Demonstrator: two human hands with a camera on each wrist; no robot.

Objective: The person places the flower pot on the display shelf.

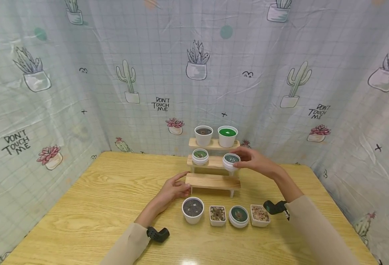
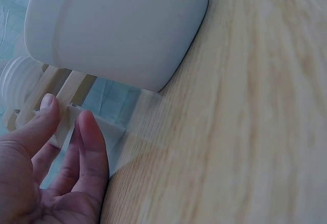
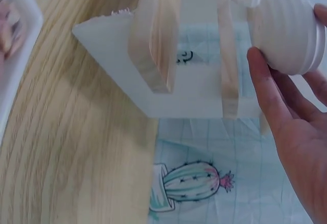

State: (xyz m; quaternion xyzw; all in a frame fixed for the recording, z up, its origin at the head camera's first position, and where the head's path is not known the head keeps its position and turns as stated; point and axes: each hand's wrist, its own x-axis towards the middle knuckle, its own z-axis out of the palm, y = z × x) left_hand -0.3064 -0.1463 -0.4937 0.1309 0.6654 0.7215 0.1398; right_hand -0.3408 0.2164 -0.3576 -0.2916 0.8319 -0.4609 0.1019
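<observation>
In the head view, a three-tier wooden stand with pale side supports stands near the back of the table. My right hand holds a ribbed white pot with a dark green top at the right end of the middle tier. The right wrist view shows thumb and fingers around this pot's side. My left hand grips the left end of the lowest tier. In the left wrist view, the thumb and fingers of the left hand lie on either side of that tier's end. A ribbed pot with a light green top sits on the middle tier's left.
On the top tier are a brown-filled white pot and a green-filled one. In front of the stand stand a round grey-filled pot, a square pebble pot, a ribbed pot and another square pot. A printed curtain hangs behind.
</observation>
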